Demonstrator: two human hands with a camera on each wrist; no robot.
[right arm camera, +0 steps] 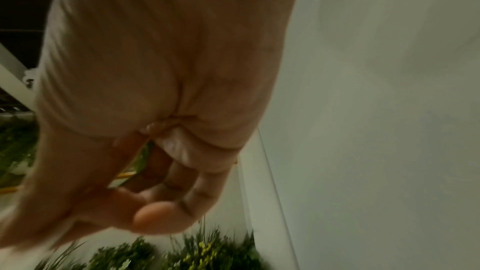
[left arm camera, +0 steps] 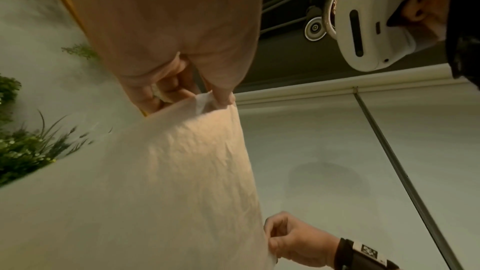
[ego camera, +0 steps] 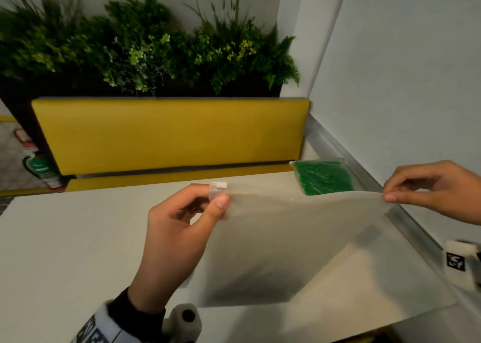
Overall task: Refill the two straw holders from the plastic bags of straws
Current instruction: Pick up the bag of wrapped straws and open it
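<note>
The left hand pinches one top corner of a pale, see-through sheet, thumb pressed against forefinger with the thin film caught between them. A small clear tab sticks up just above that thumb. The right hand pinches the other top corner the same way, thumb and forefinger closed on the edge, the other fingers loosely curled behind. Between the two hands the top edge runs taut and nearly level, and the sheet hangs down from it above the table, throwing a dark shadow on the tabletop beneath. Whether it is a flat bag or a single layer I cannot tell; it looks empty.

From the left wrist the film shows crinkled and lit warm, bunched where the left fingers grip it, with the right hand holding its far corner lower down. The right wrist view is blurred; the right thumb is bent in toward the fingers, the film itself not clear there.

A bag of green straws lies flat on the far right corner of the table, close to the wall and well apart from both hands. Behind the table stands a yellow bench back, and above it a row of plants.
</note>
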